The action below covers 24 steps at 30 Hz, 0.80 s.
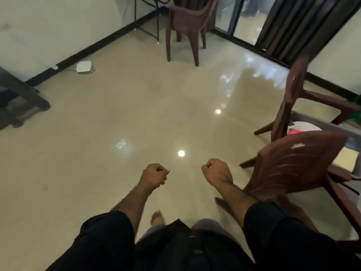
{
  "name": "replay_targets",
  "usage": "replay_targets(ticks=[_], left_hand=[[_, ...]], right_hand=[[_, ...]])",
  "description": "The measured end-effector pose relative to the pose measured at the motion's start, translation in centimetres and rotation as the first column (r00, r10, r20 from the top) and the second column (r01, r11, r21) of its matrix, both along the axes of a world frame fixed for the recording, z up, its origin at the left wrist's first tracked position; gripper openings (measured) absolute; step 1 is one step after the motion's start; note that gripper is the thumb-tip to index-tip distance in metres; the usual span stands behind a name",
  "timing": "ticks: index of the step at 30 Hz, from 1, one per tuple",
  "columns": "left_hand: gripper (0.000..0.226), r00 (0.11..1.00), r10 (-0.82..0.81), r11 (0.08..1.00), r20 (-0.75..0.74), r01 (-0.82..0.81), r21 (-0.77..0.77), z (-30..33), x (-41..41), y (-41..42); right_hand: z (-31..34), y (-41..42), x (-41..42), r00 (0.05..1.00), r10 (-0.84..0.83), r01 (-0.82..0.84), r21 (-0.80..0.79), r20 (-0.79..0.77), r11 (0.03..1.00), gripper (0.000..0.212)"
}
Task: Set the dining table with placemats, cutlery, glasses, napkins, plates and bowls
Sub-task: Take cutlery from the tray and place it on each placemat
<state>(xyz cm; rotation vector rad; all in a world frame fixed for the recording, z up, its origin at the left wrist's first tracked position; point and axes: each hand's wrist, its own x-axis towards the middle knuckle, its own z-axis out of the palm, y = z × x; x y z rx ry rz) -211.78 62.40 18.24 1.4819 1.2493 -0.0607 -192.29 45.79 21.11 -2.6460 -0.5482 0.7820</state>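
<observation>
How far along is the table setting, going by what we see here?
Nothing looks done in this view. The left hand and right hand are curled and hold nothing. Only a sliver of grey table edge shows behind the brown plastic chairs, with something white and pink on it; no placemats or cutlery are visible.

The table [332, 126] runs off the right edge, mostly hidden behind brown chairs [293, 165]; the items on it blur.

plate [304, 128] | white, pink mark | on table at right, behind chairs
</observation>
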Motion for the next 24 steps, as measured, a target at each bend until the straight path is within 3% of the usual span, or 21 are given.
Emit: replay_targets(ticks=[9, 15, 24], left_hand=[[0.027, 0.957, -0.288, 0.958, 0.024, 0.287, 0.023, 1.3, 20.3, 16.5], [0.025, 0.894, -0.448, 0.893, -0.019, 0.449, 0.031, 0.6, 36.8, 21.8], [0.015, 0.798, -0.603, 0.798, -0.001, 0.603, -0.008, 3.1, 59.7, 27.8]], right_hand=[[-0.2, 9.9, 12.0, 0.952, -0.306, 0.306, 0.031, 0.001, 0.952, 0.026], [-2.5, 15.3, 25.8, 0.907, -0.421, 0.421, 0.028, -0.018, 0.907, 0.021], [1.5, 20.5, 45.0, 0.799, -0.599, 0.595, 0.068, 0.052, 0.801, 0.016]])
